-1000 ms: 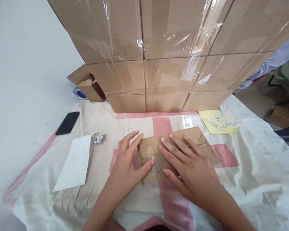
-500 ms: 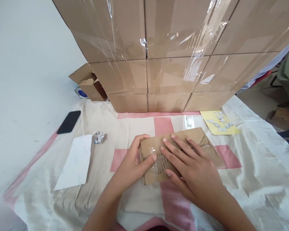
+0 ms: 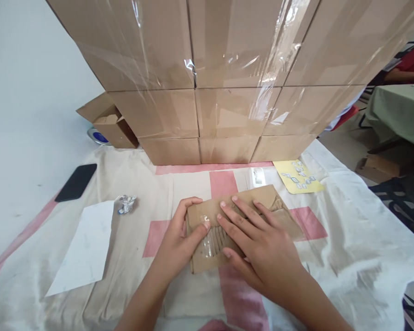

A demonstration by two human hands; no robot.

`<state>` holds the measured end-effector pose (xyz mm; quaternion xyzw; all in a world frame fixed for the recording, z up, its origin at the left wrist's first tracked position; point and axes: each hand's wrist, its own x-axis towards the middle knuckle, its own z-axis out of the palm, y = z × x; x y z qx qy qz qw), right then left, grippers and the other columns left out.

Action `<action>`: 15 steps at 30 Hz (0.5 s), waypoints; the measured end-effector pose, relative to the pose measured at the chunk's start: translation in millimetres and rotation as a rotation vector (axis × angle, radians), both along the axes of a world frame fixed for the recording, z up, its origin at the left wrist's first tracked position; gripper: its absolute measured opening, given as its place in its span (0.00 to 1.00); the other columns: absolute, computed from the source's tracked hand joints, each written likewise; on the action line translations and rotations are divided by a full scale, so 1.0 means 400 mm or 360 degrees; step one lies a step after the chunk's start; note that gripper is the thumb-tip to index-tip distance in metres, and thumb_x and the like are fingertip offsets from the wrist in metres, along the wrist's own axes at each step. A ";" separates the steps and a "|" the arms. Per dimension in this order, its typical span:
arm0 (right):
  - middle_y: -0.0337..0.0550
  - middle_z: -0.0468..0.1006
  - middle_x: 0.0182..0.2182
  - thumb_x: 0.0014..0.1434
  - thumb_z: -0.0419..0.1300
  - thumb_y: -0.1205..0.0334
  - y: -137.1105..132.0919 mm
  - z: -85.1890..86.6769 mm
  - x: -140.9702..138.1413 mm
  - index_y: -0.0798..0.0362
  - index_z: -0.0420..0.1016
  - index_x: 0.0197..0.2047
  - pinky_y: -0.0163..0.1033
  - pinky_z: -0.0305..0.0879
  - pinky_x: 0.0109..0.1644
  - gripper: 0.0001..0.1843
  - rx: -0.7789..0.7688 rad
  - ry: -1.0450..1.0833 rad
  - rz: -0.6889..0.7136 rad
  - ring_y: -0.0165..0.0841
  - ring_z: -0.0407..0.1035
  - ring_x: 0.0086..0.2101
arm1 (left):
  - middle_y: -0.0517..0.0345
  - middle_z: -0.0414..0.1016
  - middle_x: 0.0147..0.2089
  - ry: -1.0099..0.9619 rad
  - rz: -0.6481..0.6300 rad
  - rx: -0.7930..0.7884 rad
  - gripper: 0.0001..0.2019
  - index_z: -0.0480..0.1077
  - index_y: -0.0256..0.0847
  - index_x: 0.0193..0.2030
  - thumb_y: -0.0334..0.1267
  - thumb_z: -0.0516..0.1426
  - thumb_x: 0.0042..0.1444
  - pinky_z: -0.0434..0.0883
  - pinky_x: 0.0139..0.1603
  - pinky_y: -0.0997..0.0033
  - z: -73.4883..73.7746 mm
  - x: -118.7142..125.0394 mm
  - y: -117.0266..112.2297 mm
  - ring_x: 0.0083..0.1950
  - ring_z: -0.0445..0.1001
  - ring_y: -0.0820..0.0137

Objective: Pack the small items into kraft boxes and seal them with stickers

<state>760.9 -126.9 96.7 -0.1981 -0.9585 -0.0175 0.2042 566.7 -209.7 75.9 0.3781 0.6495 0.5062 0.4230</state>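
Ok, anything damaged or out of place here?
The cardboard piece is damaged: its top layer is torn away between the left hand and right hand, baring the ribs, and its right end is creased. A crumpled wrapper lies on the cloth; a small box left of the stack gapes open.

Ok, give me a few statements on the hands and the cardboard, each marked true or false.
1. Both the left hand and the right hand touch the flat brown cardboard piece. True.
2. The right hand is clenched in a fist. False: it lies flat, fingers spread.
3. A black phone lies beyond the white paper sheet, far left. True.
4. The white paper sheet touches the cardboard piece. False: pink-and-white cloth separates them.
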 end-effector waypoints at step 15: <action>0.41 0.67 0.70 0.73 0.51 0.52 -0.004 -0.010 0.005 0.51 0.72 0.66 0.62 0.58 0.70 0.24 -0.0162 -0.0014 -0.0018 0.47 0.60 0.69 | 0.51 0.60 0.71 0.0188 0.0052 0.0115 0.31 0.58 0.51 0.67 0.52 0.61 0.60 0.67 0.63 0.62 0.014 -0.046 -0.052 0.69 0.63 0.57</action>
